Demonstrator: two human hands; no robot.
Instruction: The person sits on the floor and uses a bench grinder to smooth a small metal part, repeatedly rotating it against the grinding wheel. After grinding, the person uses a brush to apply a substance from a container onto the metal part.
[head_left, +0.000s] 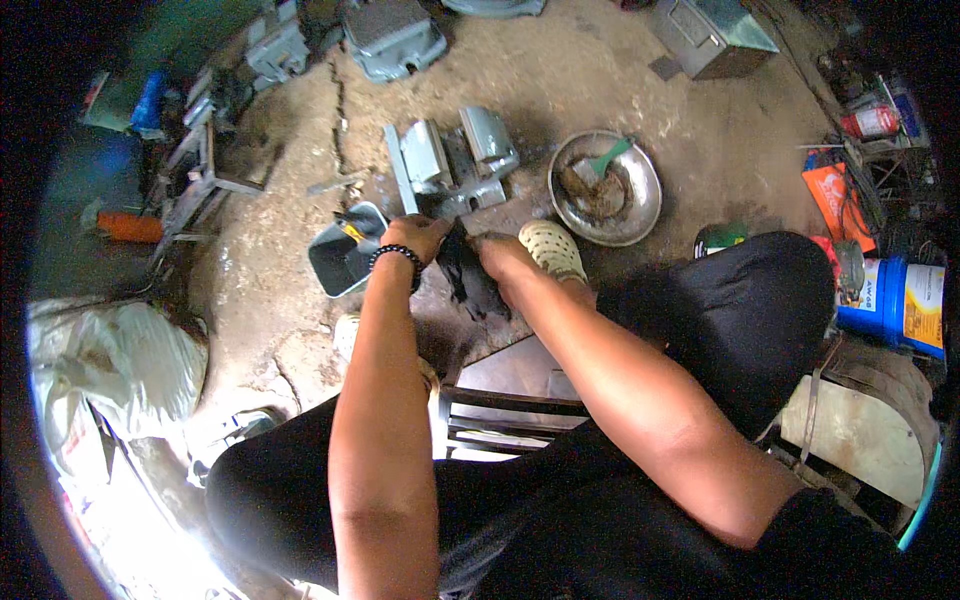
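Note:
Between my hands hangs a black cloth (468, 275), bunched and dark along its lower part. My left hand (420, 236) has its fingers closed on the cloth's upper left side, with a beaded bracelet at the wrist. From the other side my right hand (500, 262) grips the cloth's right edge; its fingertips are partly hidden. Just beyond the hands lies a grey-painted metal casting (425, 155) with raised blocks, like a machine vise part. Left of my left hand is a dark grey tub (335, 270) holding a yellow-handled tool (352, 232).
A round metal basin (650, 212) with a green-handled brush (612, 155) sits right of the casting. More grey castings (392, 40) stand at the back. A metal box (705, 40) is far right. Blue buckets (880, 300) line the right; a plastic sack (130, 350) lies left.

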